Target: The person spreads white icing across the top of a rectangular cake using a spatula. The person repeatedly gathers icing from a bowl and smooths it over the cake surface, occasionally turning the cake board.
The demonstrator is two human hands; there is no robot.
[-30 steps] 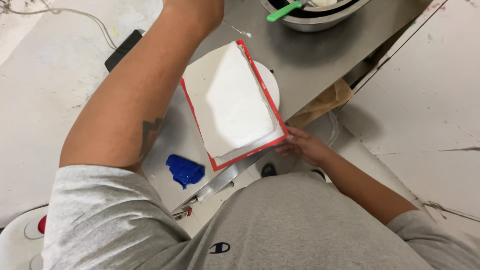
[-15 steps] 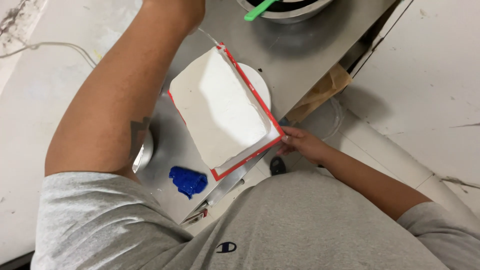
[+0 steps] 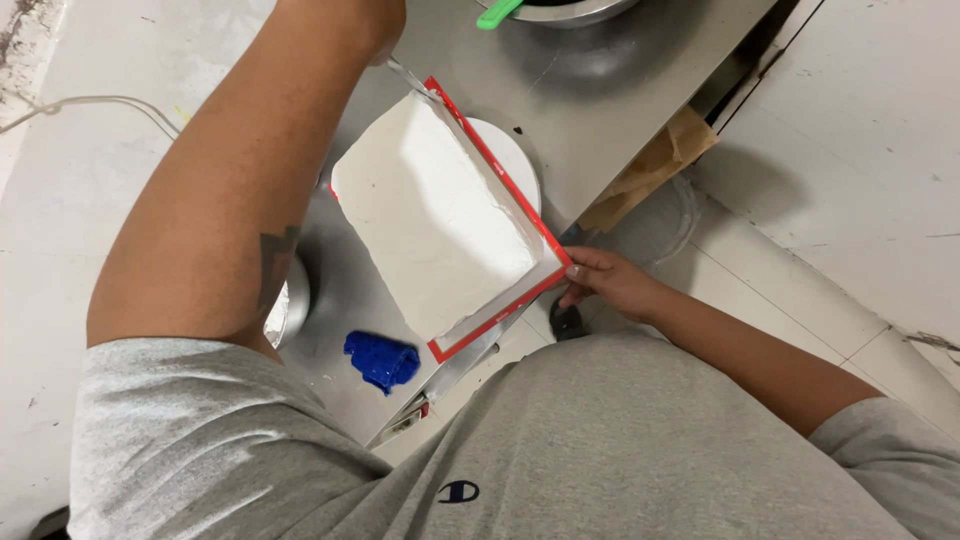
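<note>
Steel worktop [image 3: 620, 110] runs from far right down to near left, w/ pale tiled floor [image 3: 860, 140] to its right and near side. Person's grey T-shirt fills the near part of view.

Biggest thing in hand: a flat rectangular mat w/ red border [image 3: 500, 165], covered almost edge to edge by a white sheet of dough [image 3: 430, 215]. Mat lies tilted, long side going far-left to near-right, over the worktop's near edge; its near-right corner sticks out past the edge. Under its far-right side a round white plate [image 3: 515, 160] shows, partly hidden by the mat.

Left arm reaches across the left of the scene toward the mat's far corner; left hand [image 3: 385, 20] is mostly cut off by the top of the frame, so can't tell how its fingers stand or whether it grips anything. Right hand [image 3: 605, 280] is at the mat's near-right corner, fingers curled and pinching the red edge, thumb side on top.

Far edge: metal bowl [image 3: 560, 10], only its rim in view, w/ a green handle [image 3: 498, 14] poking out left. Brown paper [image 3: 650, 165] hangs off the worktop's right edge. Near left on the worktop: a crumpled blue cloth [image 3: 382, 360], just beside the mat's near corner, not touching. A round metal container [image 3: 290, 305] sits partly hidden behind the left arm. Thin white cable [image 3: 90, 102] lies on the floor at far left.
</note>
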